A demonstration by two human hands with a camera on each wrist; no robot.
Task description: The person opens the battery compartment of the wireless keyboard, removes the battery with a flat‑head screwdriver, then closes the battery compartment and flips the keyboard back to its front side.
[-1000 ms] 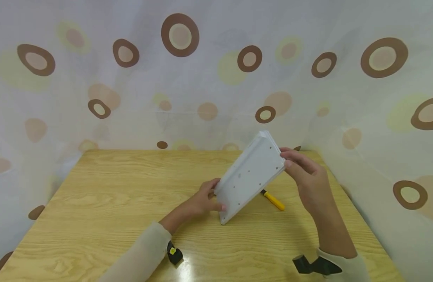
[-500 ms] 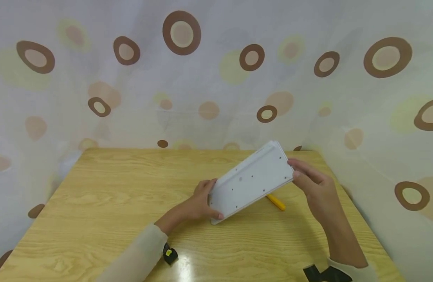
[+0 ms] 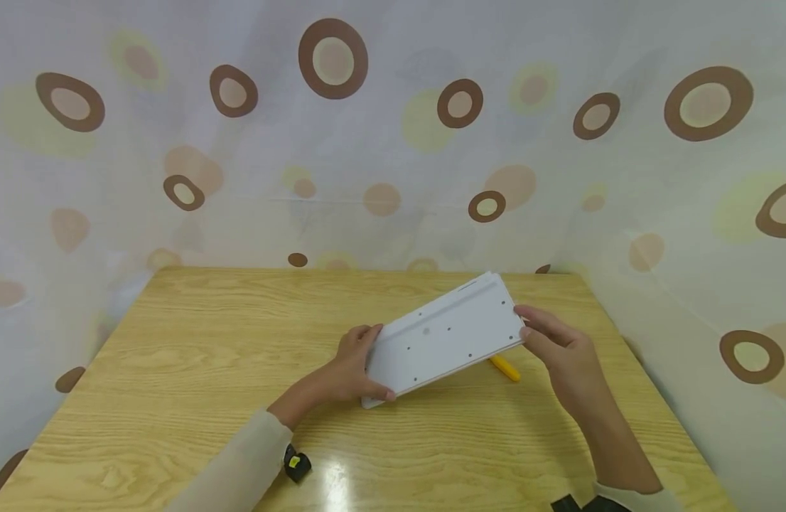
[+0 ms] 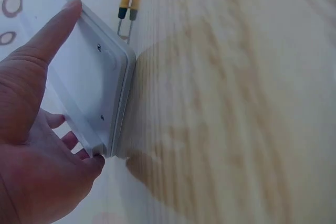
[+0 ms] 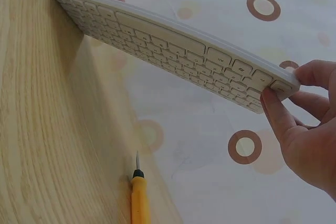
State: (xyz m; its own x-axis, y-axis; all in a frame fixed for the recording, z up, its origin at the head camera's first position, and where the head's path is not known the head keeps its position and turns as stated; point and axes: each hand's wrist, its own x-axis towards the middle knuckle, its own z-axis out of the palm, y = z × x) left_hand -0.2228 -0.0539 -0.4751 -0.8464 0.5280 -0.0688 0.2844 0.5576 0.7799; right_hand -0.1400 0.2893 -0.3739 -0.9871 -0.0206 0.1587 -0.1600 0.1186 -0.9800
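A white keyboard [image 3: 447, 331] is held tilted above the wooden table, its underside with several small screws turned toward the head view. Its keys [image 5: 184, 59] show in the right wrist view, facing away from the head. My left hand [image 3: 348, 371] grips the left end, thumb over the near edge and fingers at the far edge. That end is low, close to the tabletop. At the raised right end, my right hand [image 3: 568, 359] pinches the corner between thumb and fingers. A yellow-handled screwdriver [image 5: 139, 198] lies on the table, partly hidden behind the keyboard in the head view.
The light wooden table [image 3: 195, 370] reaches back to a pale curtain [image 3: 380, 142] printed with brown rings, which also hangs at both sides. Black wrist cameras sit at the left sleeve [image 3: 233, 462] and the right sleeve [image 3: 642, 498].
The keyboard has swung down at its right end and shifted left, lying flatter than before. Both hands have kept hold, the right one moving lower. It now covers more of the screwdriver.
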